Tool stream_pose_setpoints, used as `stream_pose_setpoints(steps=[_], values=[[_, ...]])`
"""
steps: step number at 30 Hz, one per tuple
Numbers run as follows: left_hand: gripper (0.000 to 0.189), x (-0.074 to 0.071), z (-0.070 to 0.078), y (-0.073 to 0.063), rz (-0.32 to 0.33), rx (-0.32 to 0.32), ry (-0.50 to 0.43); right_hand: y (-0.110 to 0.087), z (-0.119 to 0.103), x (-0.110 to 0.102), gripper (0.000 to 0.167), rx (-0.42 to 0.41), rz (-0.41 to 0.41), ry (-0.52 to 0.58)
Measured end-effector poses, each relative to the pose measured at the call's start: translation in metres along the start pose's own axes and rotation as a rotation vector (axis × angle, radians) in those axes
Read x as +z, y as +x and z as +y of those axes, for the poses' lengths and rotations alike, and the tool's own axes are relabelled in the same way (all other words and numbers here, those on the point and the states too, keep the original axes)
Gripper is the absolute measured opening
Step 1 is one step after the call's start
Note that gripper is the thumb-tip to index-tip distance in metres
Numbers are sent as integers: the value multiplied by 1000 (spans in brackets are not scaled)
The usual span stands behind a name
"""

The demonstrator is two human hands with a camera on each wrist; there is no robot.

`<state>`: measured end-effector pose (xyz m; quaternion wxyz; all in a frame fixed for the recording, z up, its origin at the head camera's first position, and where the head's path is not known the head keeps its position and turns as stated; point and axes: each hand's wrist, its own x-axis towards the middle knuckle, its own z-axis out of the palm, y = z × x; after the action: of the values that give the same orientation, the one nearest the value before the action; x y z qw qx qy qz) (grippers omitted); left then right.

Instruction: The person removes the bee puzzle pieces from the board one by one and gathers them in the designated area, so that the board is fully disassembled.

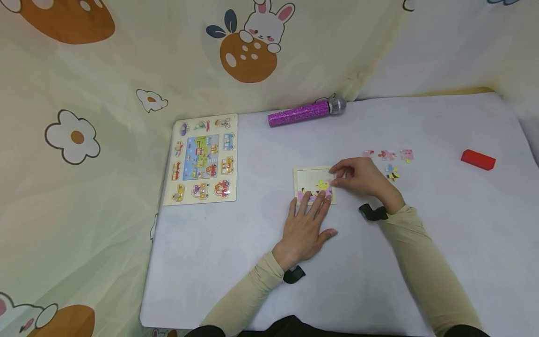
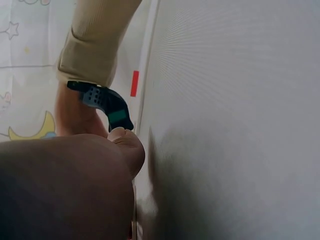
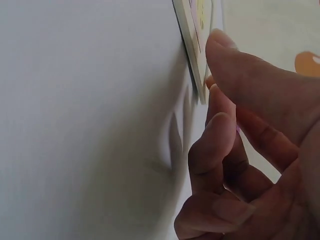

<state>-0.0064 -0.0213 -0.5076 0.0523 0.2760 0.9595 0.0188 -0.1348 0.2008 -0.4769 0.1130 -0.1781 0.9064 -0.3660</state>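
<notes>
A small square puzzle board with a pale rim lies in front of me. Pink and purple pieces line its lower part, and a yellow animal piece sits above them. My left hand lies spread, its fingertips resting on the pieces along the lower edge. At the board's right edge is my right hand, thumb and index fingertips apart on the rim area. In the right wrist view, the thumb reaches over the board's corner while the other fingers bend loosely beneath. No piece shows between them.
Pink puzzle pieces and a bee piece lie beyond my right hand. A red block is farther right. A purple glitter microphone lies at the back, and a larger vehicle puzzle board at the left. A printed curtain hangs behind.
</notes>
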Motion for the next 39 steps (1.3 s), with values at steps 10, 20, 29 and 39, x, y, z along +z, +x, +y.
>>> stream_pose_setpoints(steps=[10,20,29,39], values=[[86,0,0,-1,-3,-6,0,4,-11,7,28,26,-32,-66],[86,1,1,0,-11,-11,13,3,-11,8,23,23,-34,-88],[86,1,1,1,-13,-8,15,3,-9,8,22,18,-46,-81],[86,1,1,1,-15,-5,12,1,-11,8,22,28,-104,-82]])
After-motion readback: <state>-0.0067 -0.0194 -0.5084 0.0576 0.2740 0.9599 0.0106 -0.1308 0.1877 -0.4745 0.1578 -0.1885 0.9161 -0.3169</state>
